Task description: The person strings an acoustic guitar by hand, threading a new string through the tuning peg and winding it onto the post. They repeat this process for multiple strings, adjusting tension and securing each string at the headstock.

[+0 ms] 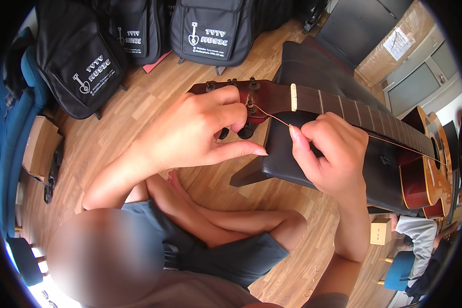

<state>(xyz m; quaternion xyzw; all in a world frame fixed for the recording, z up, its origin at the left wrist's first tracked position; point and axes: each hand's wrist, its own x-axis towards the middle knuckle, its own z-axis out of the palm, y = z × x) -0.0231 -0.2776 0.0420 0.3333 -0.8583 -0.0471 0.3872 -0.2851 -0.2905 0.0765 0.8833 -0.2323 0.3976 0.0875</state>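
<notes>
A dark red guitar headstock (267,92) lies on a black padded bench (297,164), its neck (351,108) running off to the right. My left hand (197,126) rests over the headstock, fingers bent beside the tuning pegs (246,132) and thumb stretched out apart from them. A thin copper-coloured string (273,117) leads from a tuning post near my left fingers. Thumb and forefinger of my right hand (336,151) pinch this string a little below the white nut (293,97). Past that hand, the string carries on along the neck toward the guitar body (416,179).
Several black gig bags (82,61) stand at the far left and back. A blue sofa (2,154) lines the left side, with a cardboard box (41,143) beside it. At right are a small box (380,232), a blue stool (400,269) and another person's leg (418,241).
</notes>
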